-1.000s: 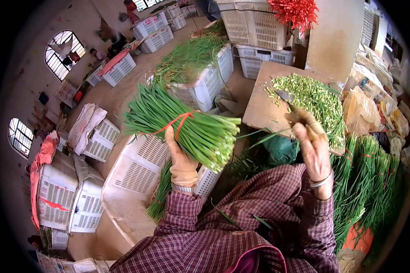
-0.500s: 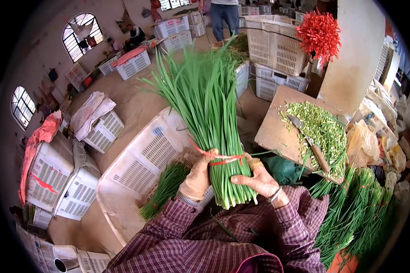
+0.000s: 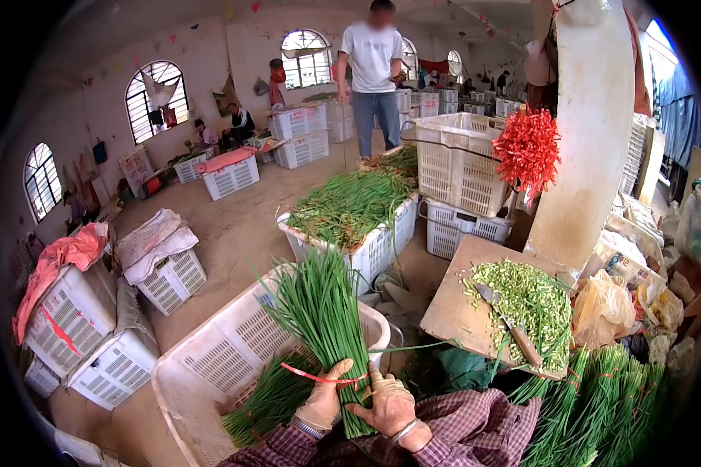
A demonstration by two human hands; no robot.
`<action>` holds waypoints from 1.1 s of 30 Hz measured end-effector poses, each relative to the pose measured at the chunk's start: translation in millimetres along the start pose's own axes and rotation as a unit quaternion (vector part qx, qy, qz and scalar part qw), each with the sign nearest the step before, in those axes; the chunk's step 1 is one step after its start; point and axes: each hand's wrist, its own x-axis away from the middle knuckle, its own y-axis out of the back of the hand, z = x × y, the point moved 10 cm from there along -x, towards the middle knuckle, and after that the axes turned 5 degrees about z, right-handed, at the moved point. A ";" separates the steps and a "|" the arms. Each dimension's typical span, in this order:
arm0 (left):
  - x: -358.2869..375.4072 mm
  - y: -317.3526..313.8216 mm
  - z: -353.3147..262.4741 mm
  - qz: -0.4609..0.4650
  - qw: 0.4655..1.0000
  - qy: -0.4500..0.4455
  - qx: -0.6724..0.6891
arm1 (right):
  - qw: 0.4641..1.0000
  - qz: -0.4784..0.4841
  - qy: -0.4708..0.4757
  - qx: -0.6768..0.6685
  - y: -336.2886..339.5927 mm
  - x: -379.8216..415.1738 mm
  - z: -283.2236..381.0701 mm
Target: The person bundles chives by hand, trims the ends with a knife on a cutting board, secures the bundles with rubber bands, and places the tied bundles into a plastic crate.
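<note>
A bunch of green chives (image 3: 319,300) is held upright and slightly tilted, its leaf tips leaning up and to the left. A red tie (image 3: 308,375) circles its lower part, with a loose end sticking out left. My left hand (image 3: 319,405), in a pale glove, is closed around the bunch's left side by the tie. My right hand (image 3: 389,409), with a bracelet at the wrist, grips the right side, fingers pressed on the stems. Just beyond is a large white crate (image 3: 202,373) holding more chives (image 3: 276,397).
To the right, a wooden board (image 3: 448,303) carries chopped stems (image 3: 530,300) and a knife (image 3: 514,327). Tied chive bundles (image 3: 607,397) lie below it. Red ties (image 3: 528,148) hang by a pillar (image 3: 584,148). A heaped crate (image 3: 382,253) stands ahead; a person (image 3: 372,70) stands behind it.
The view has tilted up, showing more of the room and the standing person. Both hands have lowered the chive bunch toward me, and it now leans more to the left.
</note>
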 end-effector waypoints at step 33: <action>-12.8 258.3 -210.4 -0.053 0.888 0.081 -0.449 | 0.901 -0.147 -0.018 -0.407 7.6 6.5 -73.0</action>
